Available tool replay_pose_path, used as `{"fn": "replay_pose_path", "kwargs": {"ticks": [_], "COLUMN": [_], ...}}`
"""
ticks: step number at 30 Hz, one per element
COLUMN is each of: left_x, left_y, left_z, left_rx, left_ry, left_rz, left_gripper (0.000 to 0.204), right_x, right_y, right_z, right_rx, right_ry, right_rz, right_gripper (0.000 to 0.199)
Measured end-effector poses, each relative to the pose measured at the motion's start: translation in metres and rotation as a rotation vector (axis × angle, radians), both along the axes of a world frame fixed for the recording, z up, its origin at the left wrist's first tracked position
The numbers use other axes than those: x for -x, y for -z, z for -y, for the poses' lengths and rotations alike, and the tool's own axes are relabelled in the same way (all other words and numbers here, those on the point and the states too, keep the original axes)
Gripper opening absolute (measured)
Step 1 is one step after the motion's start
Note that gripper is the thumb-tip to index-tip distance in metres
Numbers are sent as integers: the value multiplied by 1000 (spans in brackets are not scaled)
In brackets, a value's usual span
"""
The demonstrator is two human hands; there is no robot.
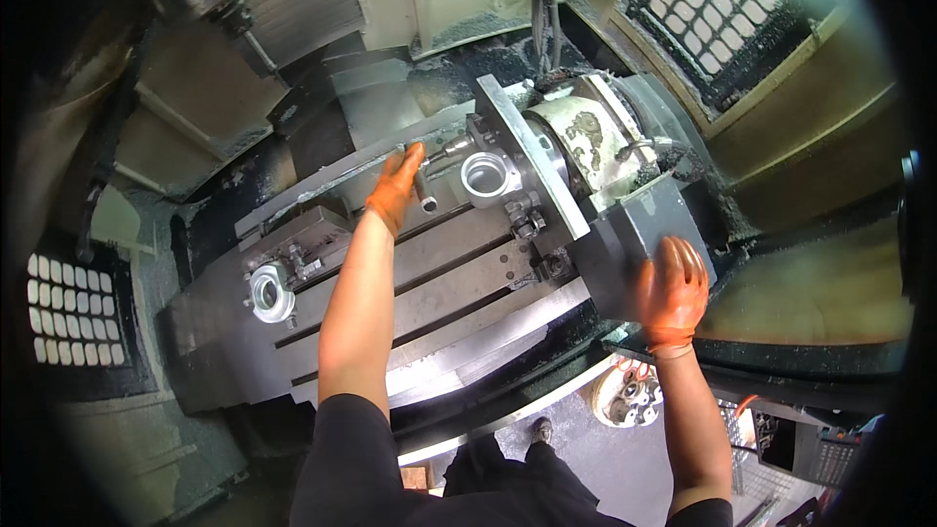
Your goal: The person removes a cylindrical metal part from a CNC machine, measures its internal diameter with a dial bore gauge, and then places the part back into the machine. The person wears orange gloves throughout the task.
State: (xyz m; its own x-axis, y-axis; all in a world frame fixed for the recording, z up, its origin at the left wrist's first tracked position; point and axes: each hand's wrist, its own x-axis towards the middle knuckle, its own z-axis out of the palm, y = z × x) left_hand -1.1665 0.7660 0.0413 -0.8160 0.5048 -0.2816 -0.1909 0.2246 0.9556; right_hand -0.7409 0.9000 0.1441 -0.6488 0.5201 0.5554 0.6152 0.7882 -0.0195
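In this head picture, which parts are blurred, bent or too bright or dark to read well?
Head view: the right hand in its orange glove is smeared by motion blur on the grey block; the left hand and the metal ring part are sharper; the slotted table edges bend from the fisheye; the rim is black, and glare washes out the top right corner.

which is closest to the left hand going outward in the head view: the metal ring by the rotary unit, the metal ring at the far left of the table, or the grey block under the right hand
From the left hand:
1. Metal ring by the rotary unit, just to its right.
2. Metal ring at the table's left end, down and to the left.
3. Grey block, far right, under the right hand.
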Motion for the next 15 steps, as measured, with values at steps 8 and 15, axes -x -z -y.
{"fn": "replay_pose_path", "kwargs": {"ticks": [8,15], "left_x": [14,-27], "left_y": [64,153], "left_z": [12,86], "left_rx": [-368,40], "left_ry": [-91,-194], "left_rz": [485,280], "left_gripper": [35,29], "right_x": [-2,0], "right_y": [3,0], "right_z": [2,3], "right_rx": [-11,-16], "right_ry": [-20,-9], "right_rz": [28,63], "right_gripper": [40,42]}}
